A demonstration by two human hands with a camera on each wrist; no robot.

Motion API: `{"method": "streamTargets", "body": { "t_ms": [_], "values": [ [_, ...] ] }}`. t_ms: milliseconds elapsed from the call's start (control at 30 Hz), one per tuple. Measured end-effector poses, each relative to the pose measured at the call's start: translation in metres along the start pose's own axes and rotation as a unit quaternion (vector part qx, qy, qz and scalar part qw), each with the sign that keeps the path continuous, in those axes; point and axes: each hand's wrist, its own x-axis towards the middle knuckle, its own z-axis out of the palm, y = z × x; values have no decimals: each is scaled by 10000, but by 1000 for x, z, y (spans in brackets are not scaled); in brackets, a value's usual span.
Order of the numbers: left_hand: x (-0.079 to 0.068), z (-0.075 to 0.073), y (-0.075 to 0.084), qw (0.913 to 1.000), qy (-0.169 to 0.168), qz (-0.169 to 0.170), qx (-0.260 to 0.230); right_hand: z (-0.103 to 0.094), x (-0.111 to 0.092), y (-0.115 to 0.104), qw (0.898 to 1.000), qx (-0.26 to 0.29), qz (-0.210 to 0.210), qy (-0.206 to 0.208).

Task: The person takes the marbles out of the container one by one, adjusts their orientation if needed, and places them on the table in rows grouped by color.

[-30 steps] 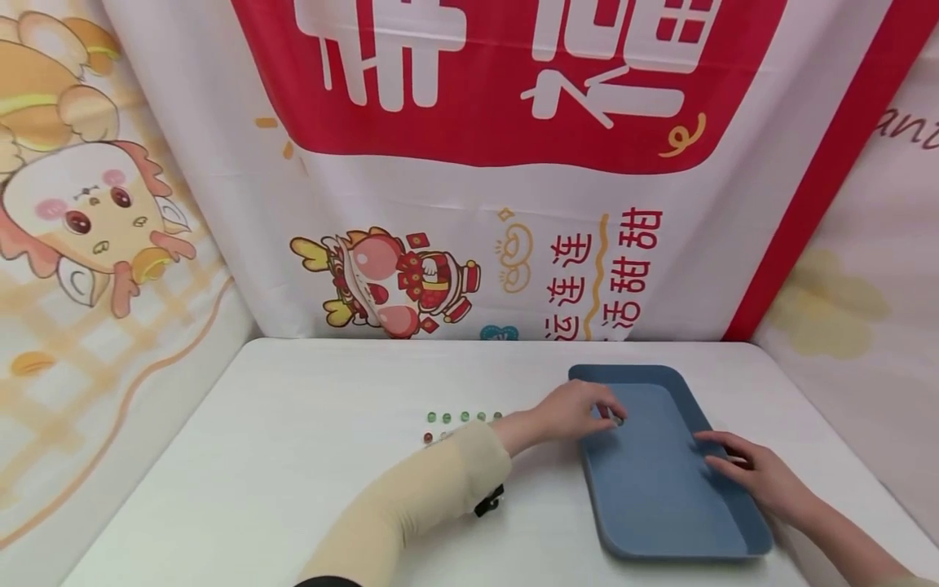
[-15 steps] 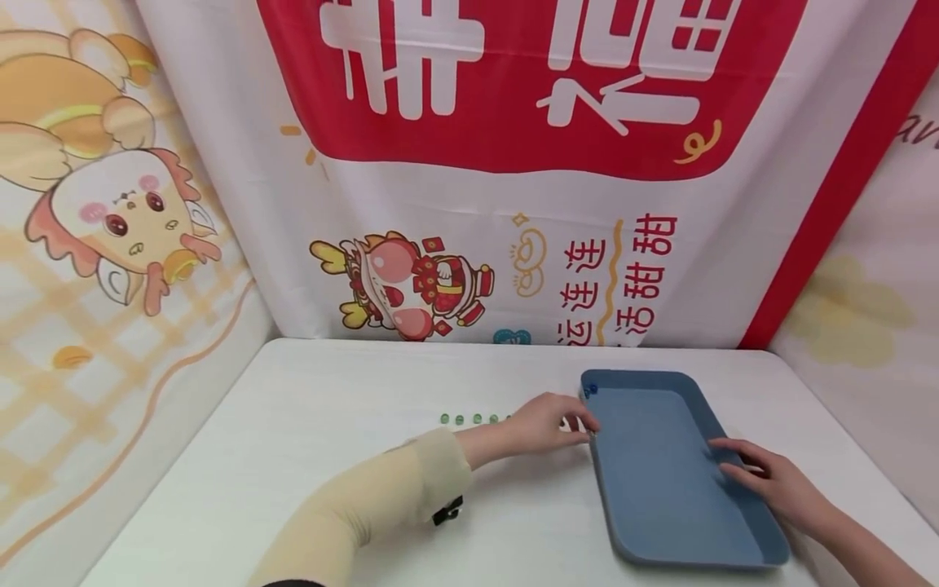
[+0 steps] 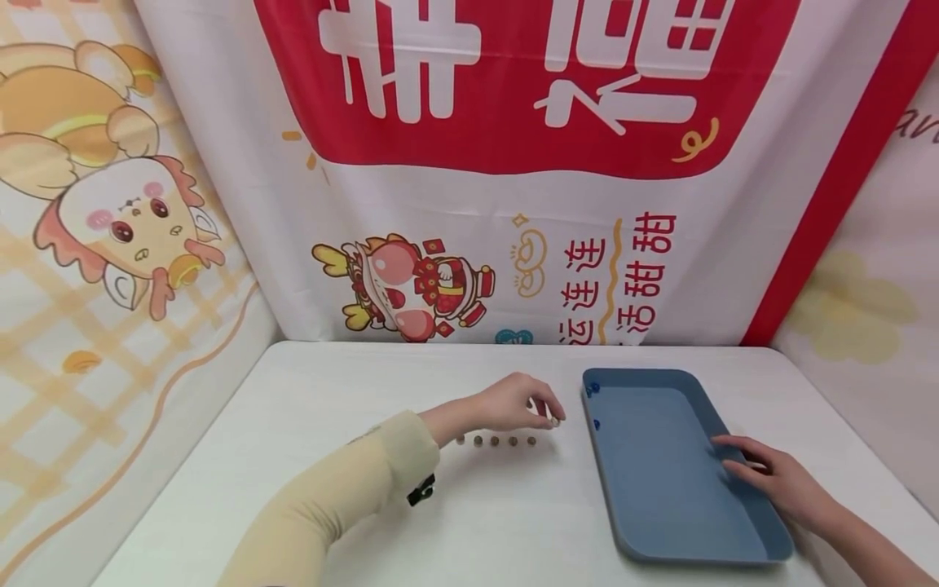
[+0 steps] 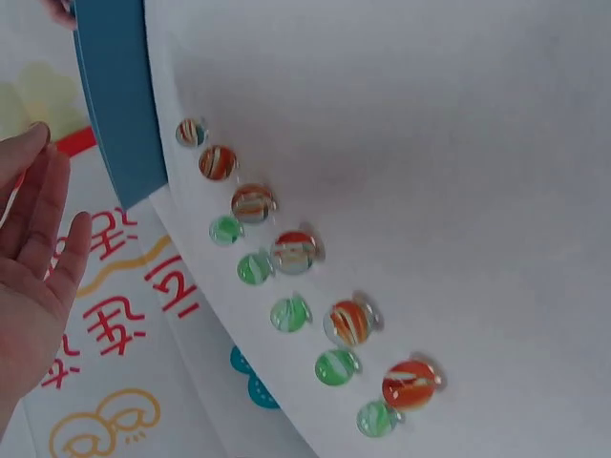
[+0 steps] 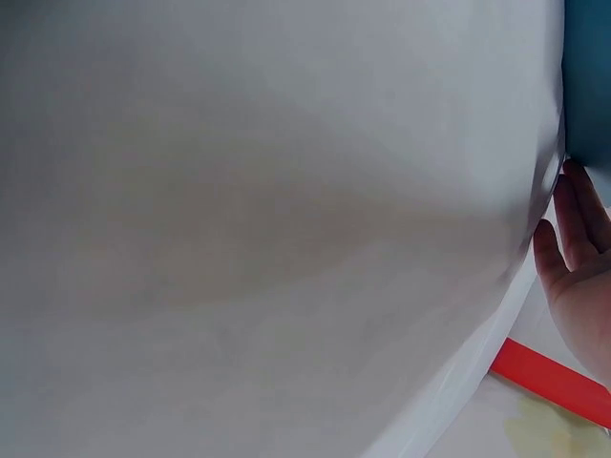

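Note:
My left hand [image 3: 517, 403] hovers over the white table left of the blue tray [image 3: 675, 477], pinching a small marble [image 3: 555, 421] between thumb and fingertips. Its colour is unclear. In the left wrist view, the same hand [image 4: 33, 258] is at the left edge. On the table, orange-striped marbles [image 4: 294, 252] form a row beside a row of green ones [image 4: 289, 314]. My sleeve covers part of these rows in the head view. My right hand [image 3: 770, 477] rests on the tray's right rim with its fingers relaxed; its fingers [image 5: 575, 215] touch the tray's edge.
Dark blue marbles [image 3: 596, 388] lie along the inside left wall of the tray. A printed cloth [image 3: 484, 253] hangs along the back edge of the table, with patterned cloth walls [image 3: 81, 342] at the sides. A black clip [image 3: 421, 491] hangs below my left sleeve.
My left hand has moved left from over the tray, across its left rim, to above the table near the marble rows. My right hand has stayed at the tray rim.

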Motion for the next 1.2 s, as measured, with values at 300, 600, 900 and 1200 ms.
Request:
{"method": "streamTargets", "body": {
  "t_ms": [300, 600, 900, 1200],
  "values": [
    [5, 1, -17, 9994, -306, -131, -16, 2, 0, 2, 10000, -31, -36, -5],
    [18, 13, -29, 9973, -581, -369, 251, 2, 0, 2, 10000, -12, 51, -74],
    [19, 22, -28, 9937, -764, -687, 447, 2, 0, 1, 10000, -14, -23, 11],
    [19, 28, -30, 9929, -715, -681, 661, 2, -2, 0, 10000, -84, 37, 37]
  ]
}}
